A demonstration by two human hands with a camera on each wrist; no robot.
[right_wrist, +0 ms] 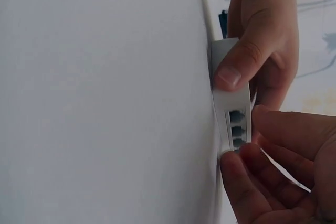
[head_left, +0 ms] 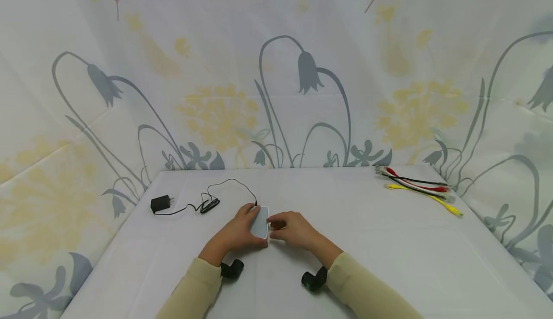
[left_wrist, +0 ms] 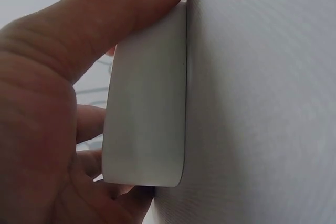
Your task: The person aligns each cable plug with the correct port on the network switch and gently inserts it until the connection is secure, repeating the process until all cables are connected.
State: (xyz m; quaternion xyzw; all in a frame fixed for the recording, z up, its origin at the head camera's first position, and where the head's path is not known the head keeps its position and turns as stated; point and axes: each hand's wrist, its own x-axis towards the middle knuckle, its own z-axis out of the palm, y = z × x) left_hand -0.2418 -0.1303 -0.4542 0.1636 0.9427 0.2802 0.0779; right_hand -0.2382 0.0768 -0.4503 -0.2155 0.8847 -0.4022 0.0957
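A small white network switch (head_left: 260, 223) sits on the table in the head view, a thin black cable running to its far end. My left hand (head_left: 243, 227) grips it, thumb on the near side and fingers on the far side. In the left wrist view its plain pale side (left_wrist: 147, 103) shows. My right hand (head_left: 294, 230) is at the switch's right edge, fingers bent and a little apart. In the right wrist view, its fingertips (right_wrist: 235, 169) are beside the dark ports (right_wrist: 238, 129), partly hiding them; no plug shows between them.
A black power adapter (head_left: 161, 203) lies at the left, its coiled cable (head_left: 210, 205) leading toward the switch. Several short network cables (head_left: 416, 187), black, red, white and yellow, lie at the back right. A patterned curtain (head_left: 276, 69) stands behind the white table (head_left: 345, 194).
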